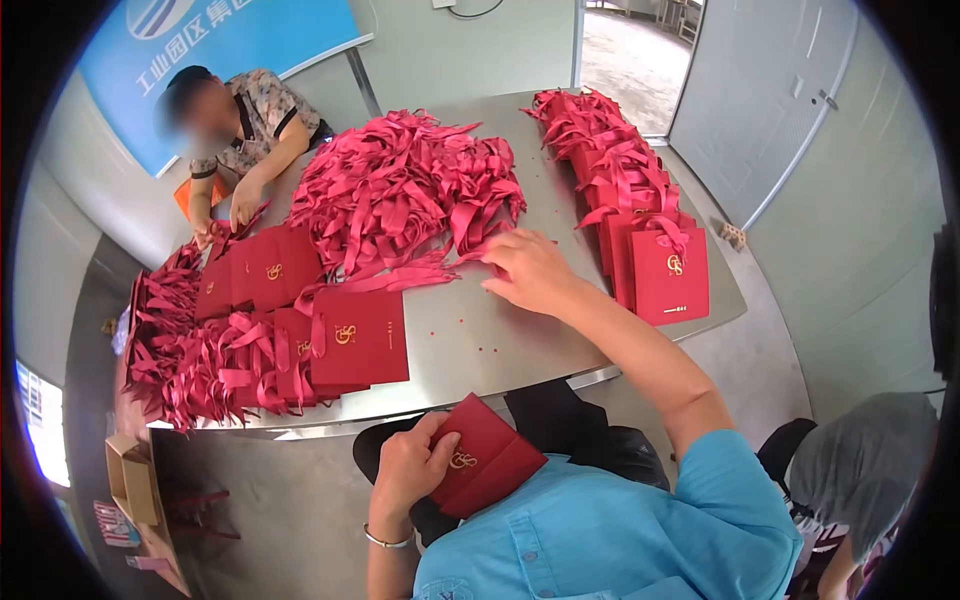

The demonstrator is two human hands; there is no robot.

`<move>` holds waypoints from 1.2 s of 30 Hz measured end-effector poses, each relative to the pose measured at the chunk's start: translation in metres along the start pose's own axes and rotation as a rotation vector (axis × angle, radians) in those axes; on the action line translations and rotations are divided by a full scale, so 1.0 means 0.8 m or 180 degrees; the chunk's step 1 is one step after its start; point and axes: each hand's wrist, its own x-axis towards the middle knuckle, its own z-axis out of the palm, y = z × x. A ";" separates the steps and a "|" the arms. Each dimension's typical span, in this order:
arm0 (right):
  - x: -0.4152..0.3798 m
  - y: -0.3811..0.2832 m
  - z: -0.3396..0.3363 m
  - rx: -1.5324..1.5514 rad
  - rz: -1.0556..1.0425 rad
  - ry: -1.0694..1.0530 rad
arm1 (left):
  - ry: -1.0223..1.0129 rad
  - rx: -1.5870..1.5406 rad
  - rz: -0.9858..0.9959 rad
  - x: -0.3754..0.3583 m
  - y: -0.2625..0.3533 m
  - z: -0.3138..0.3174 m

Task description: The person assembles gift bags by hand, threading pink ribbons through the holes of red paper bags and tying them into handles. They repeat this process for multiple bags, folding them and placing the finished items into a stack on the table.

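My left hand (412, 465) grips a small dark-red paper gift bag (488, 462) with gold lettering, held tilted over my lap, thumb on its printed face. My right hand (535, 275) reaches over the metal table to the near right edge of a big heap of pinkish-red ribbons (400, 190). Its fingers are bent together on the end of a ribbon strand (425, 272) that trails out of the heap. Part of that grip is hidden behind the fingers.
Red gift bags with ribbon handles (360, 338) crowd the table's left side; another row (670, 275) lines the right. Across the table a person (250, 140) handles ribbons. Another person (860, 460) is at lower right. A cardboard box (130, 480) stands lower left.
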 end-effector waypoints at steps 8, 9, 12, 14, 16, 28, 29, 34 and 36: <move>0.069 0.011 0.092 -0.1106 -0.0625 0.0007 | -0.0145 -0.0067 0.0431 0.000 0.002 -0.014; 0.066 0.008 0.091 -0.1159 -0.0575 0.0095 | -0.0142 -0.0128 0.0446 -0.002 0.000 -0.016; 0.058 0.003 0.082 0.0085 -0.0574 0.0364 | -0.0236 -0.0303 0.0337 -0.003 -0.003 -0.026; 0.045 -0.014 0.055 0.0374 -0.0452 0.0356 | -0.0264 -0.0435 0.0292 0.001 -0.006 -0.031; 0.033 -0.027 0.031 0.1535 0.0530 -0.0362 | -0.0592 -0.0541 0.0230 0.004 -0.008 -0.033; -0.048 -0.088 0.004 0.3204 0.0965 -0.1063 | -0.1064 -0.1858 -0.0472 0.019 -0.040 -0.016; -0.054 -0.099 0.002 0.3361 0.0891 -0.1077 | -0.1102 -0.1995 -0.0481 0.020 -0.041 -0.016; -0.080 -0.128 0.003 0.3560 0.1030 -0.1240 | -0.1082 -0.2677 -0.0559 0.018 -0.049 -0.014; -0.083 -0.135 0.005 0.2633 0.0046 -0.0678 | -0.1190 -0.2650 -0.0540 0.019 -0.048 -0.017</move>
